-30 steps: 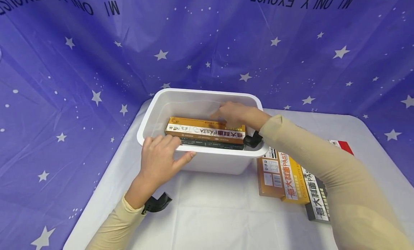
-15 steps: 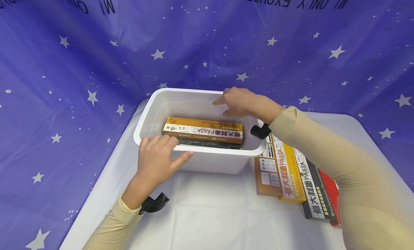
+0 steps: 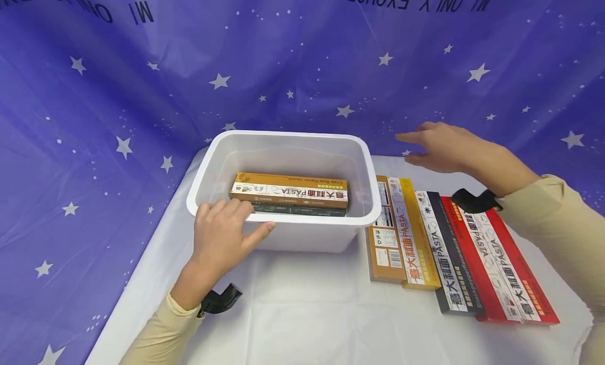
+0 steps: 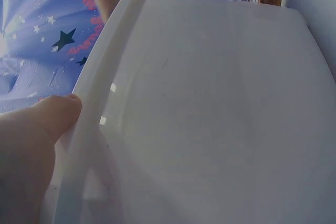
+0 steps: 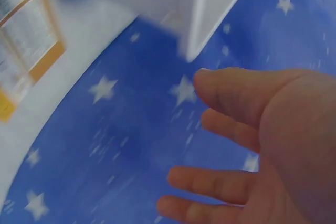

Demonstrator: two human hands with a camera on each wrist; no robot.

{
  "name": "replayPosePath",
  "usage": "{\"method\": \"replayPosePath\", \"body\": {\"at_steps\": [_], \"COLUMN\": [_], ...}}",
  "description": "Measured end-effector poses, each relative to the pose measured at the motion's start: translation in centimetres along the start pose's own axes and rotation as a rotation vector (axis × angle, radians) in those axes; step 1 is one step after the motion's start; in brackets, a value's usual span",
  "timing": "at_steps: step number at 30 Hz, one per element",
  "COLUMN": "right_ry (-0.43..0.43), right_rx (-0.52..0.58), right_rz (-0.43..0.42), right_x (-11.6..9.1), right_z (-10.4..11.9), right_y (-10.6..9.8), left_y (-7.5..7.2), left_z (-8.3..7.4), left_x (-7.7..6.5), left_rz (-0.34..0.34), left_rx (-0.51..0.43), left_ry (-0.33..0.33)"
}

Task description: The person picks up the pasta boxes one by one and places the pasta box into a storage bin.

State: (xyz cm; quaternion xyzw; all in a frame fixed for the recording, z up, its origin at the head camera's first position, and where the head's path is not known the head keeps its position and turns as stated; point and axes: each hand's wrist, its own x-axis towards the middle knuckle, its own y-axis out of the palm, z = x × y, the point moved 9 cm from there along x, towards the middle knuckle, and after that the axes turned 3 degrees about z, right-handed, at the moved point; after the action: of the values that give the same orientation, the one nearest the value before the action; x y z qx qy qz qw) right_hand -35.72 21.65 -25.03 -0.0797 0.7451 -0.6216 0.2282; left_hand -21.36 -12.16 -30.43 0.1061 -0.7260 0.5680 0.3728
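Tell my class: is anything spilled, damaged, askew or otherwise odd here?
Nothing looks spilled or damaged. The pasta boxes on the white tablecloth lie unevenly, near ends staggered; there, the brown box oddly shows its barcode panel while the yellow box beside it shows its PASTA label.

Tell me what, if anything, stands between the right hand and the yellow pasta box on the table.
Nothing visible: the empty right hand is raised and the yellow pasta box lies uncovered. The brown box beside it lies between it and the white bin.
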Motion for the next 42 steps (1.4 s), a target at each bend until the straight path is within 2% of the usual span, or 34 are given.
{"method": "replayPosePath", "body": {"at_steps": [5,11,17,22,30,34,42], "right_ry": [0.138,0.249,0.372,0.442,0.513,0.555,0.533], "right_rx": [0.061,0.156,0.265,0.340,0.423,0.455,0.522], "right_rz": [0.044,0.043,-0.006,-0.090,-0.158,-0.189,-0.285], "right_x": [-3.3,-8.8,-14.4,-18.2,-21.2,-22.0,-22.2], "right_z": [-6.1,-12.2,-15.3,-15.9,-14.8,-14.3,-13.5], "right_y": [3.4,8.2,14.2,18.8,24.7,26.5,27.8], "left_y": [-0.2,0.0,0.1,0.0,-0.2,-0.1,0.0], "left_z": [0.2,0.0,-0.2,-0.3,-0.3,-0.3,-0.3], "left_x": [0.0,0.1,-0.1,-0.1,0.0,-0.1,-0.1], "left_rz": [-0.001,0.006,0.015,0.011,-0.005,0.000,-0.003], "left_rx": [0.005,-0.009,-0.016,-0.009,-0.013,-0.017,-0.013], "left_ry": [-0.010,-0.009,-0.010,-0.006,-0.001,-0.001,-0.004]}}
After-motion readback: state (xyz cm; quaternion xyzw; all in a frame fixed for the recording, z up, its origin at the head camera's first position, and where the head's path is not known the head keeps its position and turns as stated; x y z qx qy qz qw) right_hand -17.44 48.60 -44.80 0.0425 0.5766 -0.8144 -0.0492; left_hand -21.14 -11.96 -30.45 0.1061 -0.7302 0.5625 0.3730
